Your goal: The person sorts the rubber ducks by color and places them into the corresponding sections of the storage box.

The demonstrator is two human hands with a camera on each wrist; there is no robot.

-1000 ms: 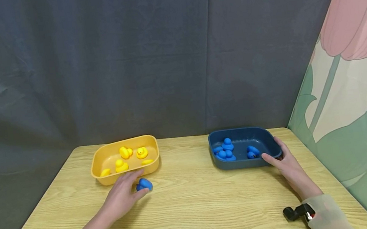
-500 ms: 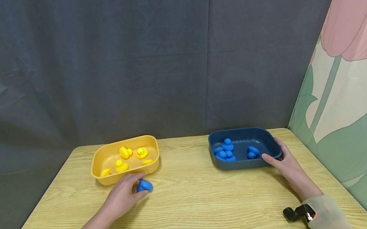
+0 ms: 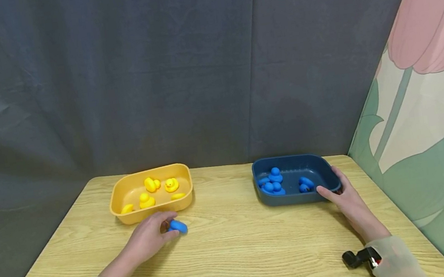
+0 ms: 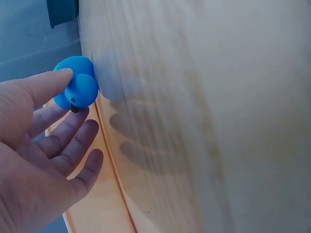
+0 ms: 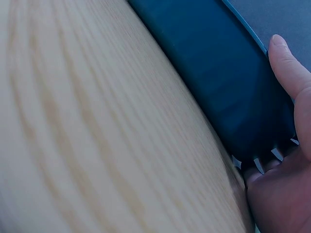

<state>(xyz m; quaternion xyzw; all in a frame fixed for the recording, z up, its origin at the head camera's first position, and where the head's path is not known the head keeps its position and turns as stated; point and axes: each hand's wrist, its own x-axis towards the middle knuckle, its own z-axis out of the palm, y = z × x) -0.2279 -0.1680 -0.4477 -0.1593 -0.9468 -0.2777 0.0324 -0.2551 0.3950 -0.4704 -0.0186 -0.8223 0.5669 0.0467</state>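
Note:
My left hand [image 3: 150, 236] pinches a small blue rubber duck [image 3: 180, 227] between thumb and index finger, just in front of the yellow bin [image 3: 131, 217]. In the left wrist view the duck [image 4: 80, 85] shows its dark beak and eye, and the other fingers are spread loosely beside it. My right hand [image 3: 351, 208] grips the right end of the dark blue bin [image 3: 289, 199], thumb at the rim. The right wrist view shows its fingers around the bin's end, partly hidden. Several blue rubber ducks [image 3: 275, 175] lie inside this bin.
Several yellow rubber ducks [image 3: 146, 200] lie in the yellow bin. Both bins stand near the back edge of the wooden table [image 3: 236, 249]. A grey curtain [image 3: 182, 92] hangs behind it, and a tulip-patterned wall [image 3: 438, 152] rises on the right.
My left thumb and fingers have closed on the blue duck, which has turned and shifted slightly to the right. The right hand and both bins have stayed put.

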